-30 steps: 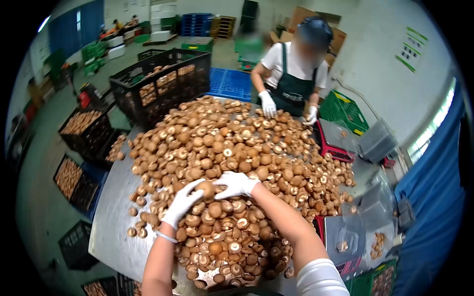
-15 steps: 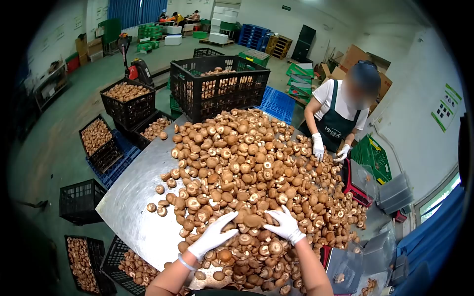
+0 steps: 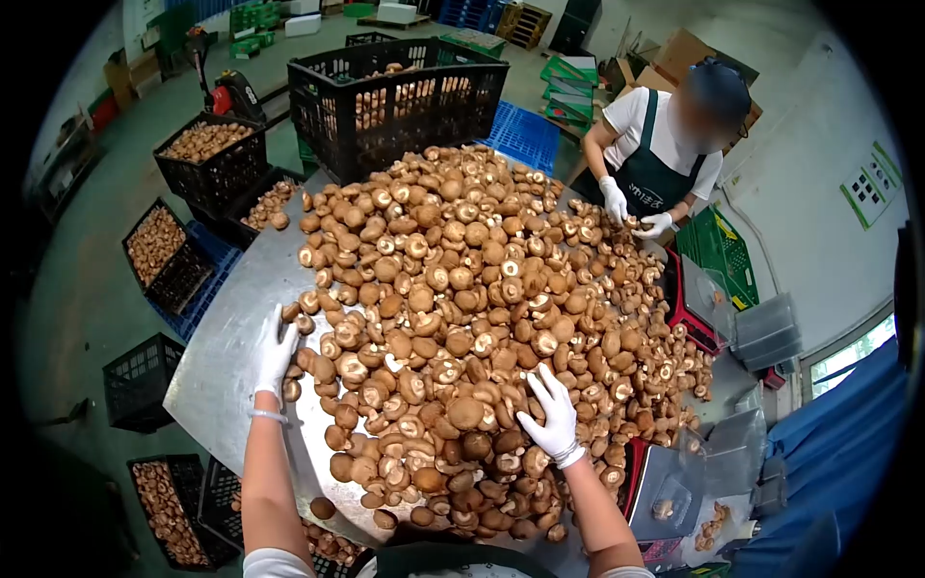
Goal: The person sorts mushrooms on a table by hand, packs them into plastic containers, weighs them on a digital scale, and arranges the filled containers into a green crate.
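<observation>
A large heap of brown mushrooms (image 3: 462, 279), several with pale stems showing, covers much of the metal table (image 3: 226, 318). My left hand (image 3: 275, 354), in a white glove, is at the heap's left edge with its fingers stretched out beside a few loose mushrooms. On the near right part of the heap rests my right hand (image 3: 551, 416), also gloved in white. Its fingers are apart, touching mushrooms, and nothing is gripped in it.
A black crate (image 3: 395, 106) of mushrooms stands at the table's far end. Across the heap, a co-worker (image 3: 655, 154) in white gloves handles mushrooms. Filled crates (image 3: 212, 154) stand on the left floor. At right are a scale (image 3: 665, 486) and clear plastic boxes (image 3: 766, 328).
My hands have moved apart: the left went left to the heap's edge, the right slightly right. The mushrooms between them are no longer pressed together. The co-worker's hands have come closer together.
</observation>
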A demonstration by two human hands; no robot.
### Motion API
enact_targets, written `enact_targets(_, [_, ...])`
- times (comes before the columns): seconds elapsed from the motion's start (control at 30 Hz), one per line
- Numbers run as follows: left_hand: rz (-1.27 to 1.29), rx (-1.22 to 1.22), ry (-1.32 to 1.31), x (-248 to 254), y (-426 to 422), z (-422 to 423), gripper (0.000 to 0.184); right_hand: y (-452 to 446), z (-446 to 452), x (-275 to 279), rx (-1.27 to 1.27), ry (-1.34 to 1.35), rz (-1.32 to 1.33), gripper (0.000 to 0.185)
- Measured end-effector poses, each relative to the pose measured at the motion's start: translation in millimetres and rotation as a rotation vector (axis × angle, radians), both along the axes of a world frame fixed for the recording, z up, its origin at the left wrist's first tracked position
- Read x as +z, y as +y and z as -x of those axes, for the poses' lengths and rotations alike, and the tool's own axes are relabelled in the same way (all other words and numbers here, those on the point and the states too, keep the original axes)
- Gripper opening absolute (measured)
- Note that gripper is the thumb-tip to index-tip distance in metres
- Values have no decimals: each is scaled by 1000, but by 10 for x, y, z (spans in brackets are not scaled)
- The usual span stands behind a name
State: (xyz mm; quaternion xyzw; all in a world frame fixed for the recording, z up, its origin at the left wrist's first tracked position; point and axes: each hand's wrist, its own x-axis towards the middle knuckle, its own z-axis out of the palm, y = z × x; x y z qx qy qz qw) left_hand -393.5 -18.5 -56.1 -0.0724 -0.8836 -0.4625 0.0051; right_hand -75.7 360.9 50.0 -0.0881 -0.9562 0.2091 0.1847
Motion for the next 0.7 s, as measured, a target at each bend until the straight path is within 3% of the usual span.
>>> enact_targets(0.07, [-135,-92,-3,23,226,56,61,-10,15,-1,-28,-5,19,61])
enact_targets(0.13, [-627,-134,-195,51,427,59,55,-16,23,-12,-44,26,32,61])
enact_targets(0.23, [7,-377,-39,448,712,-155,41,7,55,-11,-22,11,23,55])
enact_targets(0.27, [96,-382,-61,558,824,-220,42,11,66,-13,-20,6,31,54])
enact_targets(0.33, [-14,-351,-73,503,956,-315,44,20,73,-25,-18,14,34,52])
enact_targets(0.37, [-19,-403,30,215,974,-266,41,25,74,-20,-18,7,31,52])
enact_targets(0.47, [-177,-488,-88,487,1153,-663,34,19,72,-32,-29,35,53,51])
enact_targets(0.53, [-243,-495,-75,321,1186,-826,33,16,78,-38,-37,36,58,50])
enact_targets(0.6, [-318,-463,-219,266,1243,-1022,35,18,86,-49,-48,44,60,50])
enact_targets(0.7, [-303,-432,-143,327,1284,-1220,35,42,66,-97,-43,3,67,49])
